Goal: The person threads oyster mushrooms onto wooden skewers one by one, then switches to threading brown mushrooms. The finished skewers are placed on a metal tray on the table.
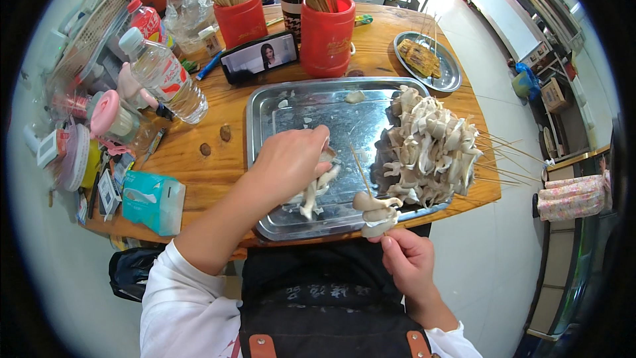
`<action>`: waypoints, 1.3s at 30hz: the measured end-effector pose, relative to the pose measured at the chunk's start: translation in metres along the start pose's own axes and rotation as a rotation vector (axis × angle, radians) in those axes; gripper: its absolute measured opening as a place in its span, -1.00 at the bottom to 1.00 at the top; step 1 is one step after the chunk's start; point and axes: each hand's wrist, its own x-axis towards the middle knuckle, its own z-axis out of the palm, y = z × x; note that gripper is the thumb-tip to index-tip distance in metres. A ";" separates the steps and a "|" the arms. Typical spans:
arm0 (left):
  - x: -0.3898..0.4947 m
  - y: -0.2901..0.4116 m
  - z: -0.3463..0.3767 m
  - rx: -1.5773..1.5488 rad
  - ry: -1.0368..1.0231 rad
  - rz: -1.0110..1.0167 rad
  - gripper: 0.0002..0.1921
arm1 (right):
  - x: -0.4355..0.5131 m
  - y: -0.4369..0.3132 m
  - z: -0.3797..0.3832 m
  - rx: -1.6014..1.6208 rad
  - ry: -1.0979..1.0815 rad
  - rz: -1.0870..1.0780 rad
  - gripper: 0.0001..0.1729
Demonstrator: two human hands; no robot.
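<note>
My right hand (407,258) grips the lower end of a bamboo skewer (359,169), tilted with its bare tip up and left. Several folded oyster mushroom pieces (380,215) are threaded low on it, just above my fingers. My left hand (298,159) is over the metal tray (318,228), its fingers pinched around a mushroom piece (326,155). Loose mushroom pieces (310,199) lie under that hand, partly hidden and blurred. On the tray's right side, loaded mushroom skewers (432,149) are heaped, with their sticks poking out past the table's right edge.
Red containers (325,42) of bamboo skewers stand behind the tray, with a propped phone (259,57) beside them. A round metal plate (449,82) of skewered food sits at the back right. Water bottle (169,79), pink-lidded cup (112,114) and tissue pack (151,201) crowd the left.
</note>
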 end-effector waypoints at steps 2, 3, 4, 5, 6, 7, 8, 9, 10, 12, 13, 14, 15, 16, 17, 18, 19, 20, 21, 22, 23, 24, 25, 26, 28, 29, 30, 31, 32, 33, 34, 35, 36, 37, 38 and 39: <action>0.007 -0.003 -0.003 -0.152 -0.096 -0.113 -0.82 | -0.002 0.001 -0.002 -0.005 0.003 -0.028 -0.83; 0.008 -0.006 -0.005 -0.232 -0.159 -0.168 -0.82 | -0.003 0.002 -0.003 -0.015 0.007 -0.032 -0.83; 0.009 -0.009 -0.006 -0.224 -0.103 -0.167 -0.81 | -0.003 0.002 -0.004 -0.008 0.008 -0.036 -0.84; 0.008 -0.012 -0.008 -0.468 -0.065 -0.164 -0.82 | -0.003 0.003 -0.005 0.021 0.005 -0.044 -0.84; 0.006 -0.015 -0.008 -0.705 -0.010 -0.170 -0.83 | -0.002 0.003 -0.005 -0.007 0.011 -0.044 -0.84; 0.003 -0.018 -0.007 -0.917 0.030 -0.226 -0.83 | -0.001 0.003 -0.004 -0.015 0.011 -0.047 -0.84; -0.002 -0.019 -0.005 -1.161 0.012 -0.248 -0.81 | 0.001 0.003 -0.004 -0.003 0.006 -0.041 -0.84; -0.008 -0.020 -0.003 -1.322 0.020 -0.256 -0.80 | 0.003 0.003 -0.003 -0.040 0.006 -0.067 -0.85; -0.014 -0.019 -0.002 -1.473 0.019 -0.294 -0.78 | 0.005 0.003 -0.001 -0.055 0.000 -0.083 -0.86; -0.026 -0.014 0.002 -1.718 0.022 -0.311 -0.75 | 0.008 0.002 0.004 -0.084 -0.013 -0.135 -0.87; -0.030 -0.010 0.004 -1.748 0.026 -0.333 -0.75 | 0.010 0.001 0.007 -0.097 -0.017 -0.171 -0.87; -0.034 -0.006 0.005 -1.781 0.028 -0.348 -0.76 | 0.012 0.001 0.010 -0.110 -0.020 -0.207 -0.88; -0.037 -0.001 0.007 -1.822 0.030 -0.343 -0.76 | 0.013 0.000 0.012 -0.143 -0.027 -0.221 -0.88; -0.039 0.002 0.007 -1.803 0.024 -0.382 -0.77 | 0.014 0.000 0.013 -0.177 -0.032 -0.236 -0.88; -0.040 0.005 0.008 -1.830 0.006 -0.367 -0.77 | 0.014 -0.001 0.014 -0.204 -0.038 -0.238 -0.88; -0.042 0.008 0.008 -1.838 -0.001 -0.379 -0.77 | 0.014 -0.002 0.015 -0.223 -0.042 -0.265 -0.88; -0.043 0.009 0.007 -1.849 -0.018 -0.380 -0.78 | 0.013 -0.002 0.015 -0.234 -0.049 -0.279 -0.88; -0.043 0.009 0.007 -1.854 -0.001 -0.357 -0.77 | 0.012 -0.002 0.014 -0.232 -0.063 -0.268 -0.88; -0.044 0.007 0.005 -1.875 0.017 -0.361 -0.77 | 0.010 -0.003 0.014 -0.262 -0.072 -0.273 -0.88; -0.045 0.005 0.003 -1.892 0.029 -0.368 -0.76 | 0.007 -0.004 0.012 -0.278 -0.089 -0.254 -0.88; -0.045 0.003 0.002 -1.905 0.058 -0.365 -0.76 | 0.005 -0.005 0.011 -0.279 -0.111 -0.231 -0.87; -0.046 0.002 0.001 -1.907 0.051 -0.348 -0.75 | 0.004 -0.005 0.010 -0.299 -0.117 -0.217 -0.87; -0.046 0.001 0.001 -1.876 0.031 -0.359 -0.75 | 0.003 -0.005 0.009 -0.304 -0.124 -0.199 -0.87; -0.047 0.000 0.001 -1.853 0.019 -0.342 -0.75 | 0.002 -0.005 0.008 -0.301 -0.133 -0.162 -0.87; -0.047 -0.002 0.000 -1.831 0.002 -0.319 -0.75 | 0.002 -0.004 0.007 -0.312 -0.142 -0.179 -0.87; -0.047 -0.002 0.000 -1.832 -0.002 -0.314 -0.75 | 0.001 -0.004 0.007 -0.310 -0.153 -0.155 -0.87; -0.047 -0.003 0.000 -1.825 -0.003 -0.317 -0.75 | 0.001 -0.004 0.007 -0.316 -0.152 -0.179 -0.87; -0.048 -0.004 -0.001 -1.838 0.009 -0.334 -0.74 | 0.001 -0.003 0.007 -0.318 -0.156 -0.180 -0.87; -0.049 -0.005 -0.002 -1.843 0.022 -0.360 -0.74 | 0.000 -0.003 0.007 -0.317 -0.164 -0.172 -0.87; -0.050 -0.006 -0.003 -1.860 0.040 -0.353 -0.74 | 0.000 -0.003 0.007 -0.318 -0.163 -0.174 -0.87; -0.050 -0.007 -0.004 -1.849 0.019 -0.353 -0.75 | 0.000 -0.003 0.007 -0.315 -0.165 -0.166 -0.87; -0.051 -0.008 -0.005 -1.850 0.003 -0.321 -0.77 | -0.001 -0.003 0.007 -0.310 -0.167 -0.144 -0.88; -0.052 -0.009 -0.006 -1.850 -0.013 -0.290 -0.78 | -0.001 -0.004 0.006 -0.311 -0.171 -0.152 -0.88; -0.052 -0.009 -0.007 -1.823 -0.018 -0.271 -0.79 | -0.002 -0.004 0.006 -0.310 -0.174 -0.147 -0.88; -0.053 -0.009 -0.008 -1.796 -0.023 -0.252 -0.80 | -0.002 -0.005 0.006 -0.308 -0.179 -0.127 -0.88; -0.053 -0.007 -0.008 -1.769 -0.030 -0.234 -0.82 | -0.002 -0.006 0.006 -0.301 -0.186 -0.141 -0.88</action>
